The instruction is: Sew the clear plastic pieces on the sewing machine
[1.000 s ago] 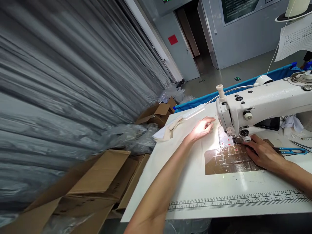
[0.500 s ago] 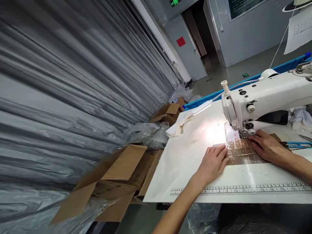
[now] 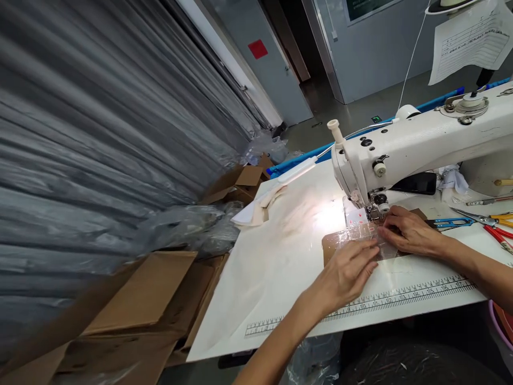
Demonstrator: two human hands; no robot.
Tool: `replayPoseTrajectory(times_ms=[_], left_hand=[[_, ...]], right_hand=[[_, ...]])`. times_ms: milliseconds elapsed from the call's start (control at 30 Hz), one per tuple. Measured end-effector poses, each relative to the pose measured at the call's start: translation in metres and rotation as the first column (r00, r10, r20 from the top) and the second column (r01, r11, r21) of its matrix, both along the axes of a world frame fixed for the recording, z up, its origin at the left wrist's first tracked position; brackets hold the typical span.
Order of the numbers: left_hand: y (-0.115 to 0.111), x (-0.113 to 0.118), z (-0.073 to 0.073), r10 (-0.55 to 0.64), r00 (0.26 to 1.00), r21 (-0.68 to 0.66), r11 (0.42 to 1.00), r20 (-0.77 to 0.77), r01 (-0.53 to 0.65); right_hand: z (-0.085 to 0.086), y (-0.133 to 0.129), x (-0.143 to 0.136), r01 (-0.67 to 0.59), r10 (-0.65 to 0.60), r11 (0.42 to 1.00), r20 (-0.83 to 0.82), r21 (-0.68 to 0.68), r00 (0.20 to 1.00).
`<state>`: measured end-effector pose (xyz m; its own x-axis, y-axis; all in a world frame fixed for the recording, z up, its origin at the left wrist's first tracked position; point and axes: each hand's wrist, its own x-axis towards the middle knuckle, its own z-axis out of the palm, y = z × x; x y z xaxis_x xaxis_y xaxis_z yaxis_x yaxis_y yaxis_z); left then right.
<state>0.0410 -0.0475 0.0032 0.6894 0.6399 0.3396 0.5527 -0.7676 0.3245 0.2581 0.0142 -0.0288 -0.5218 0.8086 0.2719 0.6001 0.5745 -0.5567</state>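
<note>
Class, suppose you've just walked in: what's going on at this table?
A person is working with both bare hands at a white sewing machine. The left hand rests spread on clear, shiny plastic film over a flat brown sheet. The right hand is at the film beside the presser foot; its grip is unclear. A cream cloth piece lies apart on the white tabletop.

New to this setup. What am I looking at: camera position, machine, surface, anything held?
All one view: a head-worn camera looking forward and down at two bare hands, no robot. The white machine is a sewing machine. On the white table lie clear plastic over a brown panel, plus a phone and blue snips. A ruler scale runs along the near edge. The left hand rests on the plastic; the right hand touches it near the needle area. Any grip is unclear.
</note>
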Motion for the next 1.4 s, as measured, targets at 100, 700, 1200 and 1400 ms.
replayPoseTrajectory(times_ms=[100, 700, 1200, 1400], left_hand=[[0.018, -0.003, -0.005, 0.006, 1.0, -0.026, 1.0, -0.006, -0.006], [0.067, -0.025, -0.019, 0.283, 0.956, 0.108, 0.956, -0.074, -0.274], [0.094, -0.028, -0.009, 0.223, 0.975, 0.3, 0.931, -0.018, -0.207], [0.146, -0.013, -0.015, 0.024, 0.942, 0.22, 0.974, -0.333, 0.052]], right_hand=[[0.001, -0.005, -0.001, -0.099, 0.099, 0.995, 0.008, -0.004, 0.995], [0.001, -0.007, -0.008, 0.095, -0.094, 0.991, 0.021, -0.092, 0.995], [-0.006, -0.007, -0.011, -0.039, 0.029, 0.993, 0.087, 0.109, 0.996], [-0.007, -0.006, -0.011, -0.011, 0.009, 0.999, 0.049, 0.043, 0.999]])
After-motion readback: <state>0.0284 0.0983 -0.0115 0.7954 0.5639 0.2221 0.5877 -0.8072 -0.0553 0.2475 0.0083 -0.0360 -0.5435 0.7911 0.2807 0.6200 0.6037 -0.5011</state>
